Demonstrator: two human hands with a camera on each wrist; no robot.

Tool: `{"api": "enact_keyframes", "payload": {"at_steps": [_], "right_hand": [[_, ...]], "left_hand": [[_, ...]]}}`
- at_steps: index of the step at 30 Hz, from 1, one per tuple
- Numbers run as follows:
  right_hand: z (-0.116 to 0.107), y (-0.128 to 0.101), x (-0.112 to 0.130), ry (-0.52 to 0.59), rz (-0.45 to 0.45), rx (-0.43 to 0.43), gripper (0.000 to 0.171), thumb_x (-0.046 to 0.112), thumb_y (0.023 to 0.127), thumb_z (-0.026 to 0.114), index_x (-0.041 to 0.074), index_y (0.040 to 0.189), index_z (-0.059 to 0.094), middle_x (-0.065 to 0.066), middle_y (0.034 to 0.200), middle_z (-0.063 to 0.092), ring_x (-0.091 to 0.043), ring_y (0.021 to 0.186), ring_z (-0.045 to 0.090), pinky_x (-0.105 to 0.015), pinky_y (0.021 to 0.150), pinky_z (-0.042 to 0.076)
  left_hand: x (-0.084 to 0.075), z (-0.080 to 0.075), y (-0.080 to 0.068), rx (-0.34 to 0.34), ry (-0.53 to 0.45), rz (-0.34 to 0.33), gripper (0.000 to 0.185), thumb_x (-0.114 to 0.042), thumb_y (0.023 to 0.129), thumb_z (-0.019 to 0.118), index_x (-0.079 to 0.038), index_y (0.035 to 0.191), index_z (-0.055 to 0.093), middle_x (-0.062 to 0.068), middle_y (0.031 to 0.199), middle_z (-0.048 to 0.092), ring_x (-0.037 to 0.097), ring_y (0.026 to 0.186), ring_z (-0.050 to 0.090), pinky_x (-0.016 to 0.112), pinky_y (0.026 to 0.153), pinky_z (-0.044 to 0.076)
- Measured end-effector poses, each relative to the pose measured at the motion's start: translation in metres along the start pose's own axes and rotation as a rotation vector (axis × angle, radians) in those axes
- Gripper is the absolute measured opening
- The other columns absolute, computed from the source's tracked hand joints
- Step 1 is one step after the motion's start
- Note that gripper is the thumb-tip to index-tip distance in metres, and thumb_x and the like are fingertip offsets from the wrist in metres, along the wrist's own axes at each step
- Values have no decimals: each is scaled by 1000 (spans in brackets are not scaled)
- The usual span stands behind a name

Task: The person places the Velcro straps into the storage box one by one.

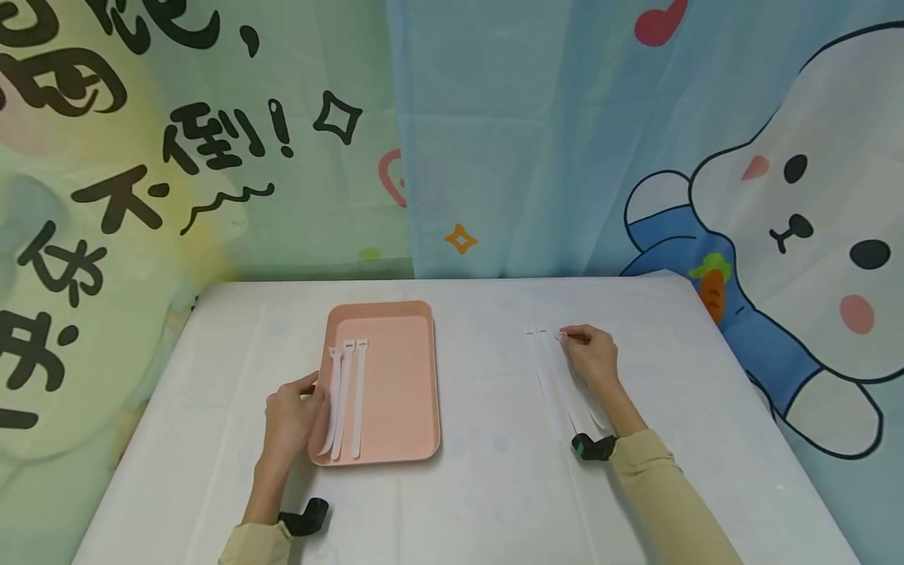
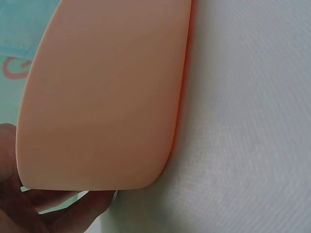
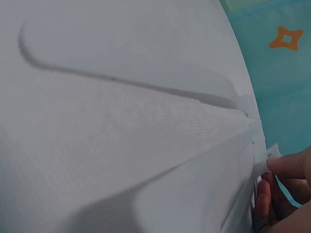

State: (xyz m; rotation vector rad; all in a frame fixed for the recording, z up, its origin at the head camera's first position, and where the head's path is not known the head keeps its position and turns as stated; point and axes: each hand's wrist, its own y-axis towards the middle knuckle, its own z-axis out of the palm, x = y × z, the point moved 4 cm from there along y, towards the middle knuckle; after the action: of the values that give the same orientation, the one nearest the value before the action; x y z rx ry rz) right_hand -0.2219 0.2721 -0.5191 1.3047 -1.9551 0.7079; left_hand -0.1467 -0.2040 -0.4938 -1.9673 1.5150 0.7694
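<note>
Presently: right hand [image 1: 592, 357] pinches head of white strap [image 1: 563, 336]; lift cleanly off its neighbours. Left hand [image 1: 293, 416], fingers curled, steadies pink tray [image 1: 402, 377].

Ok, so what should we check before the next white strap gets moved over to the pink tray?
1. Right hand has a strap: ok, its fingertips pinch the head end of one flat white strap on the table.
2. Other loose white straps lie apart from it: cannot tell, they fan out close together beside that hand.
3. Pink rectangular plastic tray is steady: ok, the left hand holds its near left edge.
4. Room in the tray: ok, three white straps in the tray lie on its left side, with bare pink to the right.
5. White cloth-covered table between hand and tray: ok, nothing lies there.
</note>
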Motion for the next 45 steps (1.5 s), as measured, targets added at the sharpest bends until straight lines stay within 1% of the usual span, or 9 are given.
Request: {"api": "enact_keyframes", "payload": {"at_steps": [6, 13, 16, 22, 25, 32, 36, 41, 45], "right_hand": [[-2, -2, -2, 17, -2, -21, 27, 11, 102, 59, -2, 122, 70, -23, 122, 69, -33, 109, 61, -40, 91, 48], [-5, -3, -1, 19, -26, -59, 26, 10, 102, 59, -3, 121, 71, -24, 120, 70, -34, 107, 62, -40, 90, 48], [-6, -3, -1, 19, -41, -66, 26, 11, 102, 60, -2, 121, 72, -22, 119, 71, -33, 105, 63, -35, 85, 48], [-9, -2, -3, 20, -56, -68, 26, 16, 103, 61, 2, 122, 73, -19, 118, 72, -25, 97, 64, -17, 71, 46], [-10, -1, -3, 23, -76, -76, 27, 18, 104, 60, 2, 122, 73, -18, 116, 73, -22, 91, 64, -13, 67, 45], [-15, 0, 0, 54, -86, -70, 29, 22, 104, 60, 3, 122, 73, -18, 114, 73, -20, 84, 63, -13, 65, 47], [-17, 2, 1, 57, -82, -79, 29, 23, 104, 61, 3, 121, 73, -17, 111, 73, -14, 78, 60, -14, 62, 48], [-20, 2, 3, 53, -101, -92, 29, 23, 103, 62, 3, 119, 74, -18, 104, 73, -6, 70, 57, -16, 59, 48], [-21, 0, 6, 44, -107, -95, 29, 24, 103, 62, 3, 119, 74, -18, 107, 73, -4, 69, 56, -15, 59, 47]], "left_hand": [[0, 0, 1, 10, 0, -14, 43, -12, 96, 58, -1, 136, 65, 29, 115, 72, 14, 53, 46, 27, 48, 35], [1, 0, -1, 0, -5, 4, 42, -11, 95, 58, 0, 135, 66, 29, 112, 73, 13, 51, 44, 26, 47, 34], [1, -1, -1, -6, -7, 12, 42, -11, 95, 58, 0, 134, 66, 29, 111, 73, 13, 50, 43, 27, 47, 34], [0, -1, 0, -5, -3, 10, 42, -11, 95, 58, -1, 135, 66, 29, 112, 73, 14, 53, 45, 27, 48, 35], [0, -1, 0, -10, -2, 18, 41, -10, 95, 58, -1, 134, 67, 28, 112, 73, 15, 53, 45, 28, 48, 35], [2, 0, 1, -1, -6, 8, 42, -11, 95, 58, -1, 135, 66, 29, 114, 72, 15, 54, 47, 27, 48, 36], [1, 0, 0, 2, -16, 4, 42, -11, 95, 58, -1, 136, 65, 30, 115, 72, 15, 53, 45, 27, 47, 35], [2, 0, 0, 5, -7, -5, 43, -12, 95, 58, -1, 136, 65, 30, 116, 71, 17, 56, 48, 28, 49, 36], [1, 0, 0, 6, -5, -6, 43, -12, 96, 58, 0, 136, 65, 30, 116, 72, 17, 57, 49, 28, 49, 37]]}}
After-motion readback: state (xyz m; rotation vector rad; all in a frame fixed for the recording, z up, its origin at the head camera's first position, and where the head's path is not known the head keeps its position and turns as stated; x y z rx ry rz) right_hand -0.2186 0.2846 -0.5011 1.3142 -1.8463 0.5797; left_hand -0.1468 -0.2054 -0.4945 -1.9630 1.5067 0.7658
